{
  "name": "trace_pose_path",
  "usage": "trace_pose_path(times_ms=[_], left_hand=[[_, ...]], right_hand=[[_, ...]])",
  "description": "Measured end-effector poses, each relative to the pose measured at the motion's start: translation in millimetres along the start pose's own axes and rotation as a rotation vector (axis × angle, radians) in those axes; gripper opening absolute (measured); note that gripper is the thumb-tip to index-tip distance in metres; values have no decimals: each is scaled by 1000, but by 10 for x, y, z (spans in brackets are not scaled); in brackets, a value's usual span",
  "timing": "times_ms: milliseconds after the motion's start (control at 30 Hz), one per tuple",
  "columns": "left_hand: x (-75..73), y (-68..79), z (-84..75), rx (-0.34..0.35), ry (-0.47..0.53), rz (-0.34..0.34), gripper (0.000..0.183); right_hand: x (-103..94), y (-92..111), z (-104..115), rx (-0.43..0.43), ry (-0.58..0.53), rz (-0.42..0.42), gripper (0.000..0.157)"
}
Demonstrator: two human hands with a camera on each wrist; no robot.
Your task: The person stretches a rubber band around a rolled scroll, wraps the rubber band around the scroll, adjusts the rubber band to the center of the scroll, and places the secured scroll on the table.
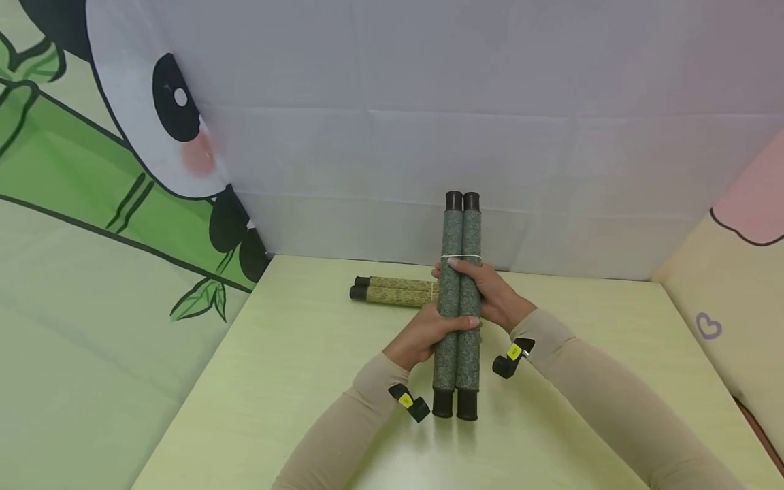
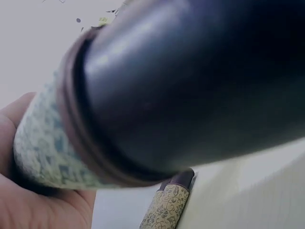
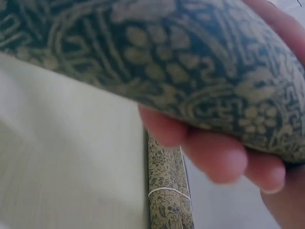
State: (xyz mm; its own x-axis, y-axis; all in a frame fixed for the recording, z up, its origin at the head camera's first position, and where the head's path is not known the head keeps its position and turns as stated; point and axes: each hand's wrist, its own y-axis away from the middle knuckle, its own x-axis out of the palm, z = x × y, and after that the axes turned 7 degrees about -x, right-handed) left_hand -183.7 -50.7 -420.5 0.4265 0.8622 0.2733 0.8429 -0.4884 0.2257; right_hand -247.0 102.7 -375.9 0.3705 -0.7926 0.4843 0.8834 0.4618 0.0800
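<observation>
A green-blue patterned scroll (image 1: 450, 292), two parallel rolls with dark knobs at both ends, is held up lengthwise above the table. A thin white band circles it near the upper third. My left hand (image 1: 425, 332) grips the lower half, its thumb lying across both rolls. Higher up, my right hand (image 1: 493, 292) holds the scroll from the right, thumb just below the band. In the right wrist view, fingers (image 3: 214, 155) curl round the underside. One dark knob (image 2: 190, 86) fills much of the left wrist view.
On the table (image 1: 294, 381), a second scroll (image 1: 395, 292) in yellowish patterned cloth lies sideways behind the held one, its right part hidden. A white band (image 3: 169, 191) ties it. A pale wall sheet (image 1: 380, 156) rises at the table's back edge; printed walls stand left and right.
</observation>
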Motion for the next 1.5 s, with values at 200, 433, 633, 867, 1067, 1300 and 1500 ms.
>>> trace_pose_path(times_ms=[200, 433, 633, 867, 1067, 1300, 1500], left_hand=[[2, 28, -33, -12, 7, -7, 42], [38, 58, 15, -22, -23, -7, 42], [57, 49, 16, -6, -18, -19, 44], [59, 44, 30, -12, -21, -17, 45], [66, 44, 56, -27, -31, -4, 45], [65, 20, 91, -15, -38, 0, 44], [54, -5, 113, -19, -33, -12, 46]], right_hand=[[-34, -93, 143, 22, -52, 57, 51], [-58, -238, 385, -17, -49, 16, 60], [2, -163, 246, -18, 11, 9, 62], [-1, -70, 168, -3, -33, -24, 61], [-32, -30, 144, 11, -46, -17, 63], [-77, -8, 69, 21, -39, 0, 56], [-98, 5, -12, 22, -8, 7, 52]])
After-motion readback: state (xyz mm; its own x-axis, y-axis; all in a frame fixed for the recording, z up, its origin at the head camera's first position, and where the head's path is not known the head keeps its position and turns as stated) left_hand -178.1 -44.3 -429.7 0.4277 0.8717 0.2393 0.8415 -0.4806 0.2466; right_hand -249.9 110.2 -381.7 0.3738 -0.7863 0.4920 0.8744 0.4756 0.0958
